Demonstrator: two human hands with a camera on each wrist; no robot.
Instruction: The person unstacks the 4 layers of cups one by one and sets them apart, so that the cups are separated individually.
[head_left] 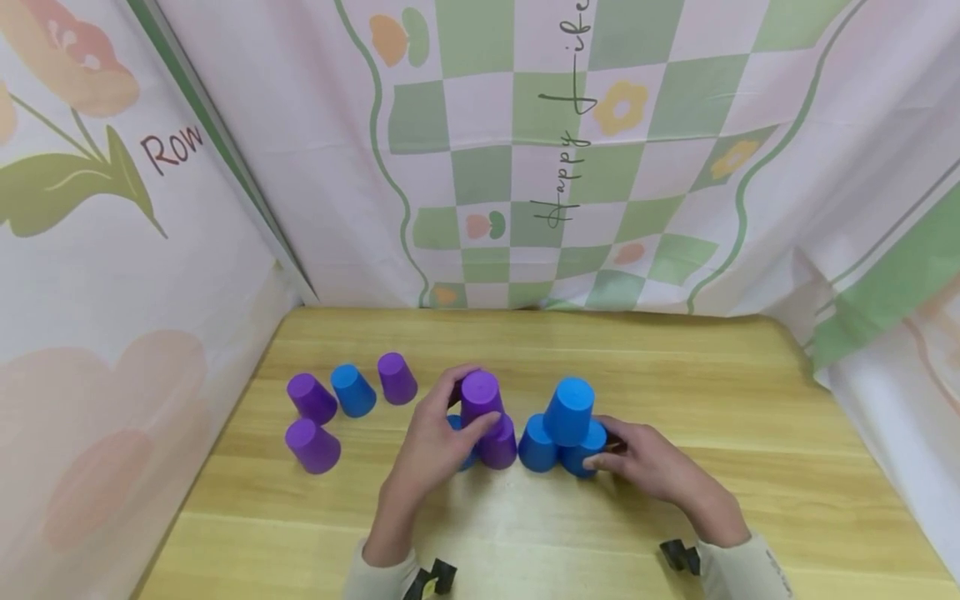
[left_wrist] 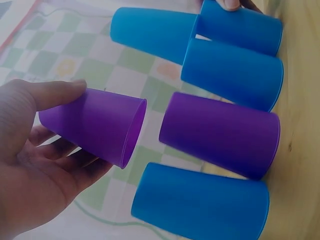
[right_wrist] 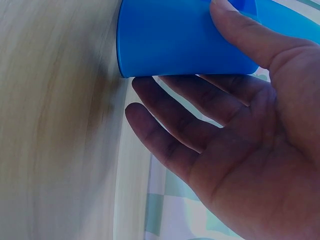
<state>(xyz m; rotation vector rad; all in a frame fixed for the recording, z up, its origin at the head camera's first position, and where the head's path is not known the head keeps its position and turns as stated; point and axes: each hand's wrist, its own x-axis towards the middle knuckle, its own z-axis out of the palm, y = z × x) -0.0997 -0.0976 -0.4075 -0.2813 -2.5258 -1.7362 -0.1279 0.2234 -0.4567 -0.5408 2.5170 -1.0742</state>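
My left hand (head_left: pixel 433 446) grips an upside-down purple cup (head_left: pixel 480 390) between thumb and fingers. In the left wrist view, a gap shows between its rim and the two upside-down cups below, one purple (left_wrist: pixel 220 135) and one blue (left_wrist: pixel 200 201), standing side by side. Just to the right, an upside-down blue cup (head_left: pixel 570 408) rests on top of two other blue cups. My right hand (head_left: pixel 647 460) holds the right-hand lower blue cup (head_left: pixel 576 460), thumb on its near side and fingers along its outer side. The left-hand lower blue cup (head_left: pixel 537 446) stands beside the purple one.
Off to the left on the wooden table (head_left: pixel 247 533) stand more upside-down cups: a blue one (head_left: pixel 352 390), a purple one (head_left: pixel 397 379) to its right, and two purple ones at the far left, the nearer cup (head_left: pixel 312 446) closest to me. Patterned curtains (head_left: pixel 480 175) enclose the table.
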